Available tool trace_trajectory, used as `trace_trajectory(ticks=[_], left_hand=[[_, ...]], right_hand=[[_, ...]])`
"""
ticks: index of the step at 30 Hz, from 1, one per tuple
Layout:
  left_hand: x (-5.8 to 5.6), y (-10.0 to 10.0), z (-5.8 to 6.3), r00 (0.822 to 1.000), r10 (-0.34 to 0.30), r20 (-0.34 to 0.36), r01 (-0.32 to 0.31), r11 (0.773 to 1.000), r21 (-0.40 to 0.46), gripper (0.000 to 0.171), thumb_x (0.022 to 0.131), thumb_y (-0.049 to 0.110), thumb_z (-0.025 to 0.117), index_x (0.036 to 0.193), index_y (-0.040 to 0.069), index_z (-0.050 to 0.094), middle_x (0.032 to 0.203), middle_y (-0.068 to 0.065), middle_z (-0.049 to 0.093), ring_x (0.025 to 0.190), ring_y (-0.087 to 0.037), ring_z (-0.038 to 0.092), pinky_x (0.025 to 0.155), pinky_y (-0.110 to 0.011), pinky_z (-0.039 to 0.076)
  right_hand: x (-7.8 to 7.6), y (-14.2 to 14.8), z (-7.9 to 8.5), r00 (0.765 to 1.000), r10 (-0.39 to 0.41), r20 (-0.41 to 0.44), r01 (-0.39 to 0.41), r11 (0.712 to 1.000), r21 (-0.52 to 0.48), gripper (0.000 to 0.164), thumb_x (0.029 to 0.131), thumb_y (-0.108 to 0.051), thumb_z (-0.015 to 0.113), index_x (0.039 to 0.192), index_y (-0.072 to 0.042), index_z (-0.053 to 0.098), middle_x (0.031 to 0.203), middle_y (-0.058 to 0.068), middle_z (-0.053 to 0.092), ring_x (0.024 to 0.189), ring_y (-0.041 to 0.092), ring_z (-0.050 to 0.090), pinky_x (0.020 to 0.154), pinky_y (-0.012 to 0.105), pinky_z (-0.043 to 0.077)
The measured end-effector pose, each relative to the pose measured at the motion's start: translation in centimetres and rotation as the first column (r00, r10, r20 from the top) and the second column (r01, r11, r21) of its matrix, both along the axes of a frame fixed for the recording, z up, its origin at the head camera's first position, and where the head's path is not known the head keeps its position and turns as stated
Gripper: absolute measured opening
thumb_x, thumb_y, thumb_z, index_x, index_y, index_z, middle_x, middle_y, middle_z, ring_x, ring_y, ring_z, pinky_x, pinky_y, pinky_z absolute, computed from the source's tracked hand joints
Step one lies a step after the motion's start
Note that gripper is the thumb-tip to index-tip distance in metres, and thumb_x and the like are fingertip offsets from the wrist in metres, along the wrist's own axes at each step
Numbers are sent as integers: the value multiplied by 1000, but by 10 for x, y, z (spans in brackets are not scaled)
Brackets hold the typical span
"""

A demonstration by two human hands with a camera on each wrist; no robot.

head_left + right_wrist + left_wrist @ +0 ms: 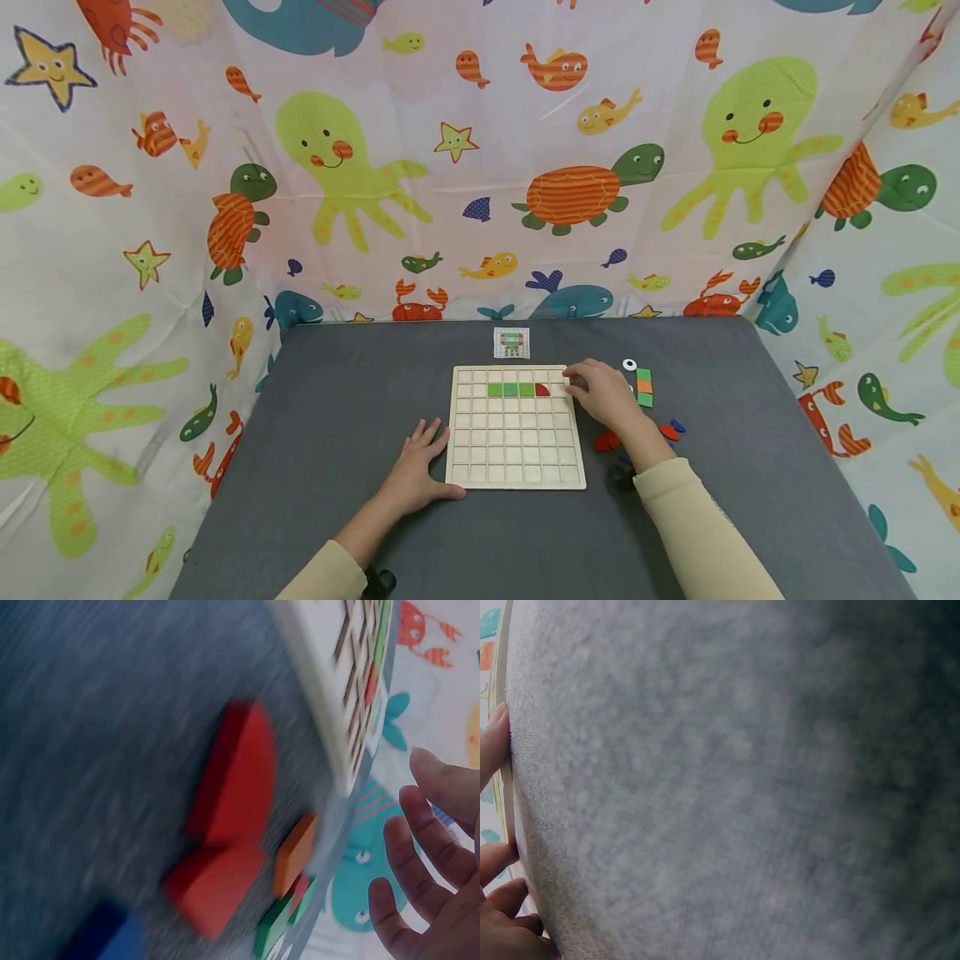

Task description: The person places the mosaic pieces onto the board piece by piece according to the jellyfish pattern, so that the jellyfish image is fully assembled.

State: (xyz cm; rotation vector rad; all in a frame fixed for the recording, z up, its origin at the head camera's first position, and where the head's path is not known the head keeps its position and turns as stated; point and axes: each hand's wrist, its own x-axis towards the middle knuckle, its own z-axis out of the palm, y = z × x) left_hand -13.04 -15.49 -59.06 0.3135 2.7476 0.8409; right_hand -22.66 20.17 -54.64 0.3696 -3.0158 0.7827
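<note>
A pale wooden grid board (517, 454) lies on the grey table. In its second row from the far edge sit green square tiles (511, 389) and, to their right, a red rounded tile (542, 389). My left hand (416, 467) has its fingers spread against the board's left edge, the thumb by the near corner. My right hand (603, 396) hovers at the far right corner, just past the red tile. In the right wrist view its fingers (416, 862) are loosely bent, with nothing visible between them.
Right of the board lie a white ring (629, 364), a line of green and orange squares (645, 387), red pieces (606, 442) and blue pieces (678, 425). Behind the board lies a small printed pattern card (512, 343). A sea-animal curtain (480, 233) hangs around the table.
</note>
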Motion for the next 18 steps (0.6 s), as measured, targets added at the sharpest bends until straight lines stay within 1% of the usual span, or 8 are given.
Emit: trace_trajectory(ticks=[5, 7, 12, 15, 18], left_hand=[[0, 0, -1, 1000, 5, 3, -5, 1000, 8, 114, 64, 52, 92, 156, 10, 39, 167, -11, 25, 157, -36, 10, 123, -61, 17], [0, -1, -1, 1000, 4, 2, -4, 1000, 5, 114, 64, 53, 92, 156, 10, 39, 167, -10, 25, 157, -36, 9, 123, -60, 16], [-1, -1, -2, 1000, -2, 6, 2, 1000, 0, 115, 64, 54, 92, 157, 11, 38, 167, -10, 24, 157, -35, 9, 123, -60, 16], [-1, -1, -2, 1000, -3, 7, 3, 1000, 5, 115, 64, 54, 92, 157, 11, 38, 167, -10, 24, 157, -35, 9, 123, -60, 17], [-1, -1, -2, 1000, -4, 8, 4, 1000, 6, 115, 64, 54, 91, 157, 11, 38, 167, -9, 24, 157, -35, 9, 123, -61, 17]], right_hand=[[-2, 18, -3, 1000, -1, 11, 1, 1000, 7, 30, 92, -14, 76, 121, -8, 72, 115, 12, 69, 96, 28, 65, 81, 48, 56], [-3, 23, -5, 1000, -5, 24, 5, 1000, 9, 30, 92, -14, 75, 122, -8, 72, 116, 12, 68, 96, 28, 64, 82, 47, 56], [-1, 38, -8, 998, -28, 53, 27, 999, 18, 30, 93, -13, 73, 122, -7, 71, 119, 16, 67, 101, 33, 65, 87, 52, 55], [0, 46, -11, 998, -40, 39, 38, 999, 33, 29, 93, -14, 73, 121, -7, 72, 116, 16, 68, 101, 34, 66, 86, 54, 54], [-1, 53, -13, 999, -34, 18, 33, 998, 55, 29, 92, -14, 73, 120, -7, 73, 112, 15, 70, 99, 34, 66, 86, 55, 54]])
